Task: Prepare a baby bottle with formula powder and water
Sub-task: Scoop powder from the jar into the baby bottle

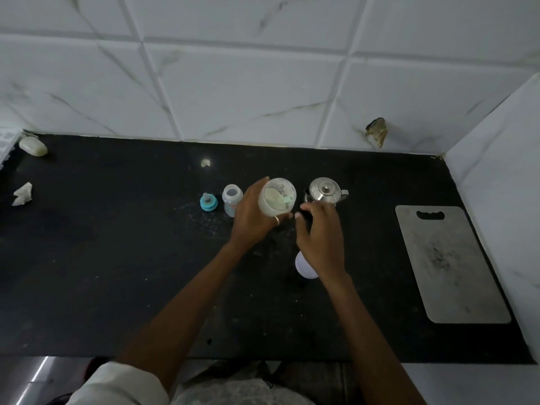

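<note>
We find the open baby bottle upright on the black counter, between the teal nipple ring and the powder jar. Our left hand grips the jar. Our right hand hovers beside it with fingers curled; we cannot tell whether it holds anything. A steel kettle stands behind it.

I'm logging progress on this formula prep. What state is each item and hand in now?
Clear plastic baby bottle: upright, uncapped.
Teal nipple ring: off the bottle, standing on black counter.
Clear plastic formula jar: open, powder and green scoop inside.
White round lid: off, lying on counter.
Steel kettle: lid on.
Left hand: holds the jar.
Right hand: fingers bent; contents unclear.
</note>
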